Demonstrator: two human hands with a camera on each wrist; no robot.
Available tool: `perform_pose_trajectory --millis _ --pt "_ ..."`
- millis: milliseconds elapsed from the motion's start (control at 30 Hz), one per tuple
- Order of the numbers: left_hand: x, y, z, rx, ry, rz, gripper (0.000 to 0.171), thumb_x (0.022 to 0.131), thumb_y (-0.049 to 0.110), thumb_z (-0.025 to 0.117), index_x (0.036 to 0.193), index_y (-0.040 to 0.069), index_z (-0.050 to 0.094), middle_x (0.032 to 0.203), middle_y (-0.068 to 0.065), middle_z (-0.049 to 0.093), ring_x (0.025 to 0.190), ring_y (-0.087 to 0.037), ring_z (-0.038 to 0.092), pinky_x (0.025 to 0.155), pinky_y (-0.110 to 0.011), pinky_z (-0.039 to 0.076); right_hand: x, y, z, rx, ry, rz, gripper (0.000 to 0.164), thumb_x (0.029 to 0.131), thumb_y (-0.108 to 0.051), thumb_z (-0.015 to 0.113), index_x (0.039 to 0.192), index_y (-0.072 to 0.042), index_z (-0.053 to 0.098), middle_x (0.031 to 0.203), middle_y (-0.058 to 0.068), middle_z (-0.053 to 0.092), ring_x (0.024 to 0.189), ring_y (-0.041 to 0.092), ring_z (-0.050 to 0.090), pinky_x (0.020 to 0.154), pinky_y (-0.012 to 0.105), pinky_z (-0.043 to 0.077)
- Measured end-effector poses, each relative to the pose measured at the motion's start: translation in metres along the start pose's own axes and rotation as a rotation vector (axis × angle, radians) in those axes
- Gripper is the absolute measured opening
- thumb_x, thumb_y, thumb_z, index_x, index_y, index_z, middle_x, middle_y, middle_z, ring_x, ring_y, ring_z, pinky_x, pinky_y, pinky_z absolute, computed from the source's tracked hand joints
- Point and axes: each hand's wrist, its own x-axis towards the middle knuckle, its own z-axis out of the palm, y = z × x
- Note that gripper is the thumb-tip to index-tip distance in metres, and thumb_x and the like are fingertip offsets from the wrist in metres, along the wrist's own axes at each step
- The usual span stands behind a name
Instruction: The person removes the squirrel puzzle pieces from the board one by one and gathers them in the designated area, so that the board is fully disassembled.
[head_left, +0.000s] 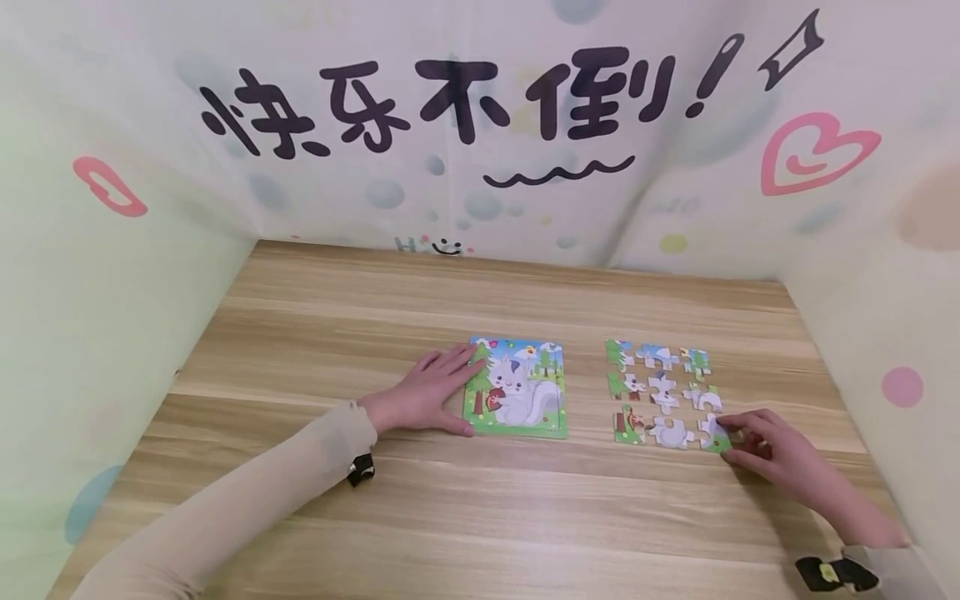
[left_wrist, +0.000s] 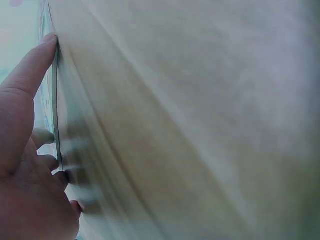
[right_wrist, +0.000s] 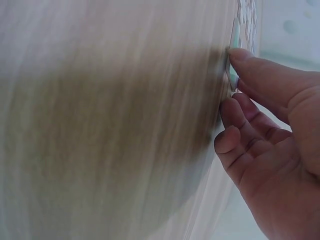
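Note:
A square puzzle board (head_left: 521,387) with a picture of a grey squirrel lies flat on the table. My left hand (head_left: 420,393) rests at its left side, fingers stretched over the upper left edge and thumb at the lower left. In the left wrist view, the left thumb (left_wrist: 30,67) touches the board's edge. To the right lie several loose jigsaw pieces (head_left: 663,392) in rows, slightly apart. My right hand (head_left: 780,457) pinches the bottom right corner piece (head_left: 714,433) between thumb and index finger. The right wrist view has the thumb (right_wrist: 260,70) on that piece, other fingers curled below.
The wood-grain table (head_left: 480,517) is bounded by a printed curtain (head_left: 450,200) at the back and by pale curtains on both sides. The right forearm is close to the right curtain (head_left: 900,333).

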Motion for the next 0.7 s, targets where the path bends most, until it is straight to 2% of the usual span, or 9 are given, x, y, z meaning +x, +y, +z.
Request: perform_pose_trajectory --millis 433,700 --pt "0.0042 -0.0063 0.0073 -0.073 0.026 0.013 0.105 0.089 0.052 0.079 0.166 0.006 0.024 0.175 -0.015 0.006 0.161 -0.034 0.004 0.127 -0.06 0.002 0.0009 0.0029 -0.0017 -0.005 -0.003 -0.027 0.042 0.079 0.006 0.084 0.118 0.001 0.07 0.105 0.008 0.062 0.079 -0.007 0.05 0.062 0.021 0.049" --pt "0.0018 -0.0054 0.0086 -0.073 0.048 0.009 0.106 0.088 0.054 0.08 0.165 0.006 0.026 0.174 -0.016 0.008 0.161 -0.034 0.005 0.127 -0.059 0.002 0.0018 0.0025 -0.0021 -0.003 0.001 -0.038 0.042 0.078 0.005 0.085 0.117 0.0 0.071 0.104 0.008 0.064 0.079 -0.006 0.051 0.062 0.021 0.05"
